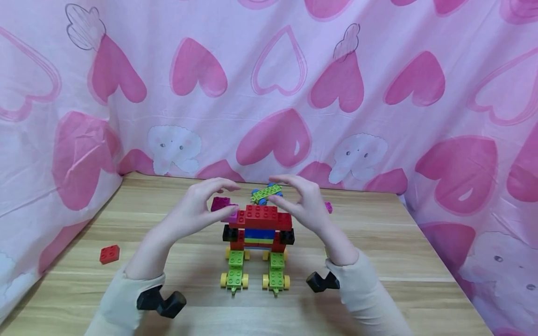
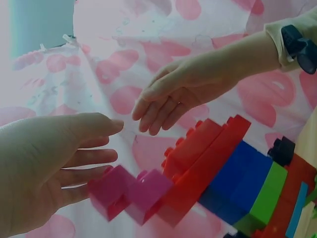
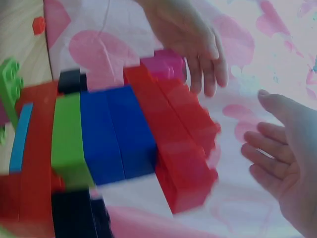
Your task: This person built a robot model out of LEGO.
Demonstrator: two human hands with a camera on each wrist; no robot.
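A stacked toy-brick build stands mid-table, with red bricks (image 1: pixel 261 216) across its top and blue bricks (image 3: pixel 116 134) below them. Black bricks (image 1: pixel 230 233) jut from its sides, and green wheeled bases (image 1: pixel 235 268) with yellow wheels extend at its foot. Two magenta-pink bricks (image 2: pixel 148 193) step outward at the top left end. My left hand (image 1: pixel 197 205) hovers around that pink end, fingers loosely extended; whether a fingertip touches it I cannot tell. Beside the top right end, my right hand (image 1: pixel 306 205) is held with fingers spread loosely, apart from the bricks and holding nothing.
Behind the build sits a green plate with blue wheels (image 1: pixel 265 193). A loose red brick (image 1: pixel 109 254) lies at the left of the wooden table (image 1: pixel 378 298), and a small magenta brick (image 1: pixel 328 207) lies behind the right hand. A heart-patterned pink curtain (image 1: pixel 269 60) surrounds the table.
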